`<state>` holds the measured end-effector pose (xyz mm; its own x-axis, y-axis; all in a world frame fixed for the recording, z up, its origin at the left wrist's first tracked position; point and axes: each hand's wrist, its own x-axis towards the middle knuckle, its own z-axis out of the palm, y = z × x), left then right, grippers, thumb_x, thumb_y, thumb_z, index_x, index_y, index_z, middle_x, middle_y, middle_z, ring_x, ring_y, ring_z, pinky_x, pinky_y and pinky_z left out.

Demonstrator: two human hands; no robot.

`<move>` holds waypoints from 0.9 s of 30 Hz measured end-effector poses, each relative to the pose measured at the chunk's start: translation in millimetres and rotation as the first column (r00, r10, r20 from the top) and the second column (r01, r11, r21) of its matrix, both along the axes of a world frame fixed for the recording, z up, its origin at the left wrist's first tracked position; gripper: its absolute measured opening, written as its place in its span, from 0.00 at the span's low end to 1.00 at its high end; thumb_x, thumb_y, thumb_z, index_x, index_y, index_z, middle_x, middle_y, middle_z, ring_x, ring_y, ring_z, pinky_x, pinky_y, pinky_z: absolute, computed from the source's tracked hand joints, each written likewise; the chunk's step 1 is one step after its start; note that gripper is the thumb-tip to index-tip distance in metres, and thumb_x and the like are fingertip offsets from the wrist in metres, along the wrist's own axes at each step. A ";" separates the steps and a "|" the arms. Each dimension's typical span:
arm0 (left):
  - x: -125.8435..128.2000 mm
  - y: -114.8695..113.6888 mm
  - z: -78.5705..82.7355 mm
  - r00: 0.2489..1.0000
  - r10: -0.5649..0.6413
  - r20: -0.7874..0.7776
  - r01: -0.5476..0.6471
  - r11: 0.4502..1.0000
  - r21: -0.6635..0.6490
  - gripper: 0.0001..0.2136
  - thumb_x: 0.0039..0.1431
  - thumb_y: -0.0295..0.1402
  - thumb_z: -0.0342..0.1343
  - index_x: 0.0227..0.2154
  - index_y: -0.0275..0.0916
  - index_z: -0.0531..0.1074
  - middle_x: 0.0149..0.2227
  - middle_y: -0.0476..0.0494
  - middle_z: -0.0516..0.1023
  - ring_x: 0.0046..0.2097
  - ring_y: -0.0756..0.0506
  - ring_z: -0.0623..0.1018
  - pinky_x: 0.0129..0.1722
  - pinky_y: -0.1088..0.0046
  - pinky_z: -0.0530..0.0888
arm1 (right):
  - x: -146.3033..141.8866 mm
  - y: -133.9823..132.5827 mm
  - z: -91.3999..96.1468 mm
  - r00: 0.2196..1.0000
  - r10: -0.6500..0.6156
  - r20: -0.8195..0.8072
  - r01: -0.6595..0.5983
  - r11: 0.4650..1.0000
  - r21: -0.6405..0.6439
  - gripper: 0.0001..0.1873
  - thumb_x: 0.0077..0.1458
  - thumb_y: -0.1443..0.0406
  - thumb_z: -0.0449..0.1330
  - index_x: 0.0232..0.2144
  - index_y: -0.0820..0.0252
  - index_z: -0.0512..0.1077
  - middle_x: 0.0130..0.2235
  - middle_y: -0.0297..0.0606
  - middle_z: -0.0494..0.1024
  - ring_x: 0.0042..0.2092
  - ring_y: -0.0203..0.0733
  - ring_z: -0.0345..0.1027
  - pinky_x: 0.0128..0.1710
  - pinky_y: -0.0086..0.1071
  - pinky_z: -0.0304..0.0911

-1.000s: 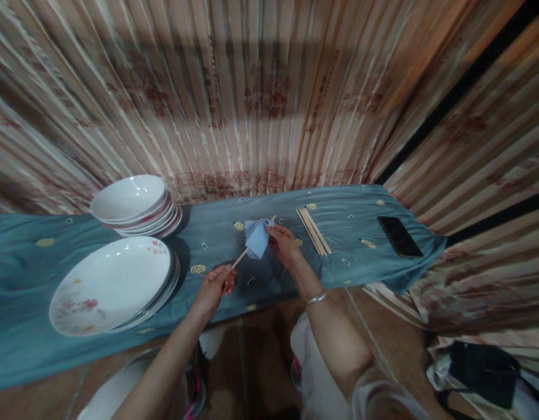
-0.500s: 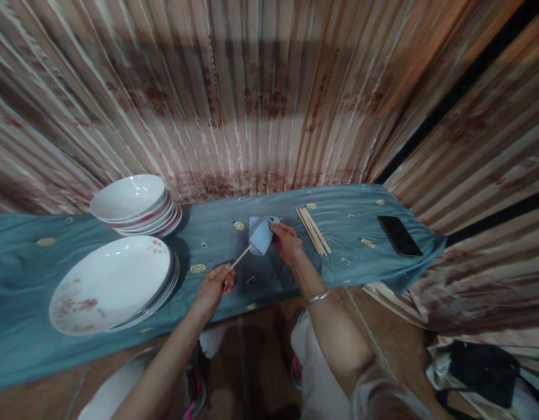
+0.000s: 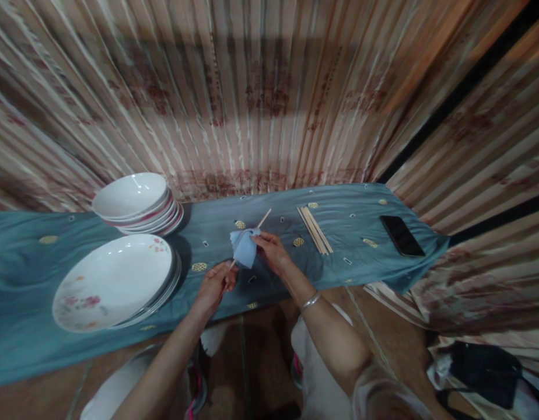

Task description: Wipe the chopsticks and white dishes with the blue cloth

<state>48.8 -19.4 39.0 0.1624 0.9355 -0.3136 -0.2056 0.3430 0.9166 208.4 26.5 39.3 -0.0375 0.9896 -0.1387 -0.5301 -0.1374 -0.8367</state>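
Observation:
My left hand is closed on the near end of a thin wooden chopstick, which slants up and away over the table. A light blue cloth is wrapped around the chopstick's middle. My right hand pinches that cloth against the stick, and the far tip sticks out beyond it. To the right of my right hand, several more chopsticks lie side by side on the tablecloth.
A teal patterned cloth covers the long table. On the left stand stacked bowls and, nearer me, stacked flowered plates. A black phone lies at the right end. Pleated curtains hang behind the table.
My right hand has slid the blue cloth along the chopstick, down and left towards my left hand. The far tip now shows past the cloth. My left hand has stayed in place.

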 end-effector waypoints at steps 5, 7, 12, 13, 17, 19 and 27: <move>0.5 1.7 -0.8 0.999 0.035 -0.013 -0.035 0.999 -0.010 0.21 0.32 0.45 0.69 0.26 0.34 0.74 0.21 0.49 0.76 0.18 0.55 0.68 0.18 0.79 0.60 | 6.7 1.6 1.0 0.999 -0.035 0.013 0.035 0.999 -0.011 0.15 0.33 0.57 0.71 0.26 0.59 0.78 0.25 0.30 0.78 0.28 0.34 0.68 0.34 0.30 0.62; 0.4 2.2 -0.5 0.998 0.055 -0.029 -0.055 0.998 -0.011 0.21 0.29 0.44 0.70 0.25 0.34 0.73 0.22 0.48 0.77 0.18 0.55 0.68 0.17 0.80 0.59 | 8.3 1.6 1.5 0.999 -0.042 0.014 0.042 0.999 -0.016 0.16 0.33 0.57 0.72 0.26 0.59 0.78 0.24 0.30 0.78 0.28 0.34 0.68 0.34 0.30 0.62; -0.9 1.7 1.8 0.997 0.061 -0.038 -0.062 0.998 0.000 0.19 0.31 0.44 0.69 0.22 0.35 0.73 0.22 0.47 0.77 0.18 0.54 0.68 0.17 0.79 0.59 | 10.4 2.1 2.0 0.999 -0.050 0.008 0.050 0.998 -0.025 0.16 0.31 0.57 0.72 0.25 0.58 0.79 0.24 0.30 0.79 0.27 0.33 0.68 0.31 0.28 0.63; -1.1 1.4 2.2 0.998 0.058 -0.037 -0.058 0.998 0.002 0.19 0.32 0.44 0.69 0.22 0.35 0.73 0.21 0.47 0.77 0.18 0.54 0.68 0.18 0.79 0.60 | 11.6 2.6 2.0 0.999 -0.052 0.009 0.052 0.998 -0.024 0.16 0.31 0.57 0.73 0.25 0.58 0.79 0.25 0.30 0.79 0.27 0.33 0.68 0.31 0.28 0.63; -2.0 0.8 2.3 0.998 0.053 -0.036 -0.053 0.999 -0.002 0.18 0.33 0.43 0.68 0.23 0.34 0.73 0.20 0.47 0.76 0.18 0.54 0.69 0.18 0.79 0.59 | 20.0 5.5 3.4 0.997 -0.078 -0.001 0.077 0.997 -0.014 0.16 0.31 0.57 0.73 0.25 0.58 0.78 0.25 0.31 0.79 0.28 0.34 0.69 0.31 0.28 0.64; -2.5 0.6 2.0 0.998 0.057 -0.033 -0.058 0.998 -0.010 0.17 0.34 0.43 0.68 0.23 0.34 0.73 0.19 0.47 0.75 0.18 0.54 0.69 0.18 0.79 0.60 | 25.5 7.2 4.9 0.995 -0.098 -0.008 0.098 0.995 -0.011 0.16 0.31 0.57 0.73 0.25 0.58 0.78 0.25 0.31 0.79 0.29 0.35 0.69 0.31 0.29 0.64; -5.0 0.9 0.8 0.999 0.041 -0.023 -0.041 0.999 -0.014 0.17 0.37 0.43 0.67 0.23 0.34 0.73 0.18 0.48 0.73 0.18 0.53 0.68 0.18 0.78 0.60 | 45.7 12.1 10.0 0.981 -0.191 -0.011 0.191 0.981 -0.015 0.15 0.32 0.58 0.73 0.25 0.57 0.77 0.26 0.31 0.79 0.30 0.36 0.69 0.33 0.31 0.65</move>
<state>43.8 -18.5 39.8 0.1163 0.9367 -0.3301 -0.1987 0.3476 0.9163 254.2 38.6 49.3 0.1503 0.9766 -0.1535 -0.5582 -0.0443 -0.8285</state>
